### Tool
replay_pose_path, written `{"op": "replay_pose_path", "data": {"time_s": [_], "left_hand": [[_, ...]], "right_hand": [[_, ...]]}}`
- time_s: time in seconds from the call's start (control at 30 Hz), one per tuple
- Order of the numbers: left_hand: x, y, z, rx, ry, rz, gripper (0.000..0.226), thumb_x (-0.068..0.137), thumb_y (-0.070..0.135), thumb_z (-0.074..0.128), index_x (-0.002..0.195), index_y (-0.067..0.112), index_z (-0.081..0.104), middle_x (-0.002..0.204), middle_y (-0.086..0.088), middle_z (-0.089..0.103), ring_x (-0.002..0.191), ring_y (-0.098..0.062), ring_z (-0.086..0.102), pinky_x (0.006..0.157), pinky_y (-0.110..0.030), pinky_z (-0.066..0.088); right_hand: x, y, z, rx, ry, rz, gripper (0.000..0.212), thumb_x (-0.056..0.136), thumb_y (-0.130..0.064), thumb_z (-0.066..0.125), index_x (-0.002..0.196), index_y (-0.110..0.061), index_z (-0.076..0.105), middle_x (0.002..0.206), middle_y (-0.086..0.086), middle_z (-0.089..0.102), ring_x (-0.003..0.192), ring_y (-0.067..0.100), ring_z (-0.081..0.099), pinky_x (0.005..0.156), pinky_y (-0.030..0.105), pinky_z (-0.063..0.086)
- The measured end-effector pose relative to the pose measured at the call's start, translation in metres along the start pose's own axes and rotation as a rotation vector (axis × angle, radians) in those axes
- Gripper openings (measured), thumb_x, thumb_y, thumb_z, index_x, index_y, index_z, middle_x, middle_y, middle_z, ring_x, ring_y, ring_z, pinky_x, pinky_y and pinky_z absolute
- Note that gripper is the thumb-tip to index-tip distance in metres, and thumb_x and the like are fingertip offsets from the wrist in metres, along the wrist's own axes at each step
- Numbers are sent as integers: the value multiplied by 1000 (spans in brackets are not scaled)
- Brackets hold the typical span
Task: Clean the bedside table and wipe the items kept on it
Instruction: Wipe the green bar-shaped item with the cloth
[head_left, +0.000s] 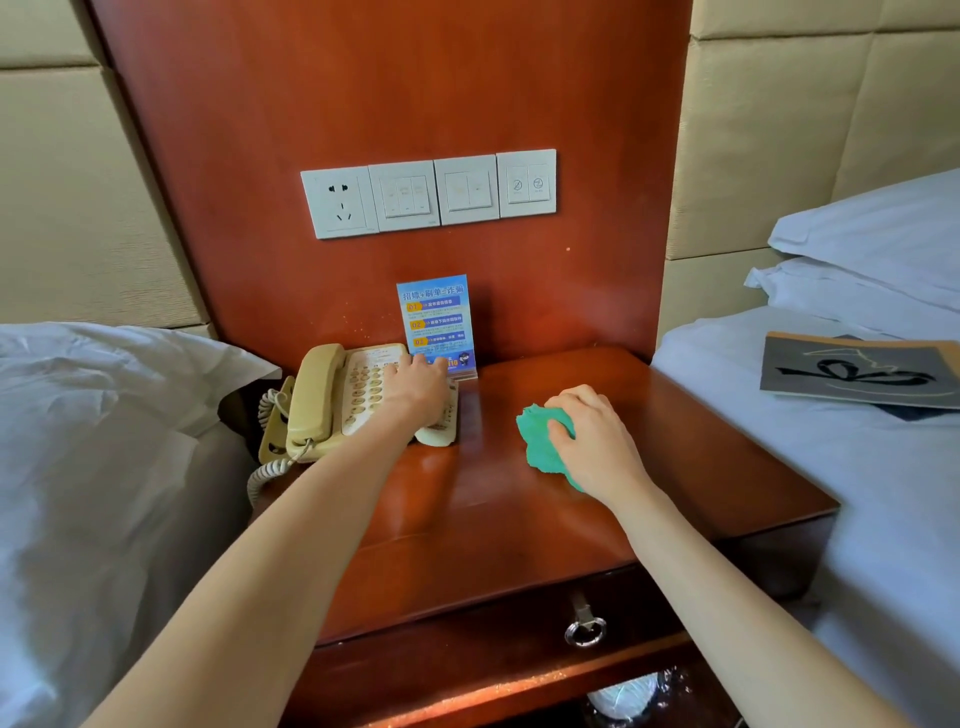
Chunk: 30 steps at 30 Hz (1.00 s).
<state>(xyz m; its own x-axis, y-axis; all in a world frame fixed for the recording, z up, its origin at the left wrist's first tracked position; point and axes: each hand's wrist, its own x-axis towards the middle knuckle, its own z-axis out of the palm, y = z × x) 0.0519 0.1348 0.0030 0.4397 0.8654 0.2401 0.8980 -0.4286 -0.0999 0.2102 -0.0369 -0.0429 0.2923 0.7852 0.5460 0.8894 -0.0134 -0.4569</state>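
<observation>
A glossy red-brown bedside table (519, 519) stands between two beds. At its back left sits a cream corded telephone (332, 400) with its handset on the cradle. My left hand (415, 387) rests on the phone's keypad and right side, fingers reaching toward the base of a blue card in a clear stand (435, 322) against the back panel. My right hand (592, 436) grips a crumpled green cloth (540, 441) and presses it on the tabletop, right of centre.
A row of white wall switches and a socket (428, 195) is set in the wooden panel above. White beds flank the table, the right one (883, 493) carrying a grey booklet (857, 371) and pillows. A drawer with a ring pull (584, 631) lies below the top.
</observation>
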Motion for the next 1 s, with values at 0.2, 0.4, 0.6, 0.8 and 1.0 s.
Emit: {"op": "replay_pose_path", "data": {"time_s": [0.2, 0.4, 0.6, 0.8, 1.0], "left_hand": [[-16, -23, 0, -163, -1, 238, 44, 96, 50, 40, 134, 29, 49, 143, 2, 44, 132, -23, 33, 105, -48, 20], [-52, -37, 16, 82, -58, 517, 65, 95, 62, 32, 151, 31, 22, 162, 5, 16, 148, -15, 13, 115, -50, 3], [-47, -27, 21, 153, -37, 434, 55, 104, 45, 22, 154, 24, 13, 162, 0, 13, 148, -16, 15, 117, -47, 6], [-42, -22, 25, 109, -33, 347, 53, 103, 44, 28, 151, 24, 22, 162, 0, 16, 149, -19, 13, 117, -45, 10], [-62, 1, 5, -220, 173, 351, 44, 98, 33, 44, 140, 21, 43, 143, -4, 47, 132, -27, 40, 107, -40, 28]], "right_hand": [[0, 0, 1, 8, 16, 5, 33, 95, -25, 53, 127, -18, 54, 129, -1, 50, 114, 13, 47, 84, 20, 45], [1, 0, 3, 8, 30, 4, 33, 95, -25, 53, 127, -18, 54, 129, -1, 50, 115, 13, 46, 83, 20, 46], [1, 1, 3, 7, 38, 8, 33, 95, -25, 53, 127, -18, 54, 128, -1, 51, 115, 13, 46, 84, 21, 46], [2, 1, 2, -4, 30, 8, 32, 95, -27, 52, 126, -19, 54, 127, -2, 52, 113, 13, 47, 82, 20, 46], [3, 0, -7, 83, 168, 45, 24, 93, -28, 53, 113, -18, 64, 116, -2, 64, 106, 13, 51, 82, 22, 42]]}}
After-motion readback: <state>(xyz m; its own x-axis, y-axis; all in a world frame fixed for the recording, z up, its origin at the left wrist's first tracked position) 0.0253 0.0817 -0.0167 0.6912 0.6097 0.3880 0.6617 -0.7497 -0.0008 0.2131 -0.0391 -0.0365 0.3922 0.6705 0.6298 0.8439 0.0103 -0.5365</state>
